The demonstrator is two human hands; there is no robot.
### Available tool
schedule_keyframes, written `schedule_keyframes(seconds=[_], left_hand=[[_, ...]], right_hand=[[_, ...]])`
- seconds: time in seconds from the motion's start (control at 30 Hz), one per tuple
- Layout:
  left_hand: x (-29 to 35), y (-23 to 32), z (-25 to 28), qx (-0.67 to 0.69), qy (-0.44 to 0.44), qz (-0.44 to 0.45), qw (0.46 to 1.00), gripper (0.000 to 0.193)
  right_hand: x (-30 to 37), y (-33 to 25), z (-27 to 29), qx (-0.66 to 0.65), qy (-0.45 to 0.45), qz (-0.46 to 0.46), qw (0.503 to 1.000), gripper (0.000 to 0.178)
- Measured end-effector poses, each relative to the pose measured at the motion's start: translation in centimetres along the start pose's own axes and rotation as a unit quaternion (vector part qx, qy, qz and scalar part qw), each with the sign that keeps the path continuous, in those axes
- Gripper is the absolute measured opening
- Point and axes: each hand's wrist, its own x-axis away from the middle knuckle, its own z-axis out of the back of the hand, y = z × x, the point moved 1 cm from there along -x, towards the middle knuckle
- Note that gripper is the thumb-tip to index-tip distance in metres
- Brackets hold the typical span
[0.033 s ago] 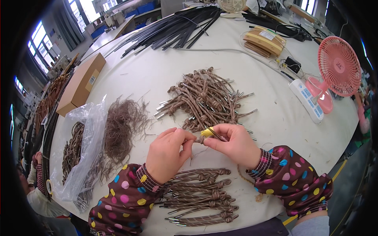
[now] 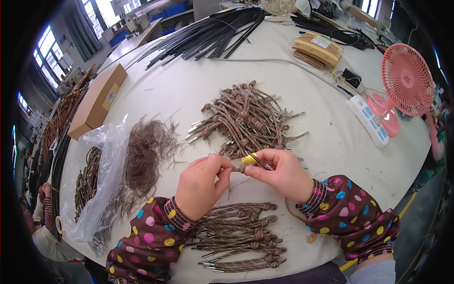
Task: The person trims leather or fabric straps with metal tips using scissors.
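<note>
Between my hands is a brown knotted cord, one of many like it on the table. My left hand is closed, pinching the cord's left part between thumb and forefinger. Closed as well, my right hand grips the cord by its knot. A small yellow thing with a thin dark curved piece shows at the right fingertips; its kind is not clear. Just beyond my hands lies a heap of brown knotted cords with metal tips. Nearer me, more knotted cords lie side by side in a row.
To the left are a tangle of brown thread scraps, a clear plastic bag with cords and a cardboard box. Black strips lie at the back. A power strip and pink fan stand right.
</note>
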Motion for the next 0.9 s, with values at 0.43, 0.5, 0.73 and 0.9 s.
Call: schedule_keyframes(seconds=[0.43, 0.5, 0.73, 0.9], left_hand=[[-0.1, 0.0, 0.1, -0.027, -0.008, -0.037, 0.999, 0.017], [-0.2, -0.1, 0.0, -0.049, -0.009, -0.048, 0.998, 0.018], [-0.2, 0.0, 0.3, -0.093, -0.025, -0.108, 0.989, 0.022], [0.1, -0.2, 0.3, -0.133, -0.045, -0.145, 0.979, 0.022]], right_hand=[[0.6, -3.1, 1.6, 0.425, 0.026, 0.265, 0.865, 0.029], [0.5, -3.3, 1.6, 0.444, 0.019, 0.283, 0.850, 0.026], [0.4, -4.2, 1.2, 0.519, 0.007, 0.349, 0.781, 0.014], [0.3, -4.7, 0.6, 0.554, 0.018, 0.372, 0.744, 0.017]])
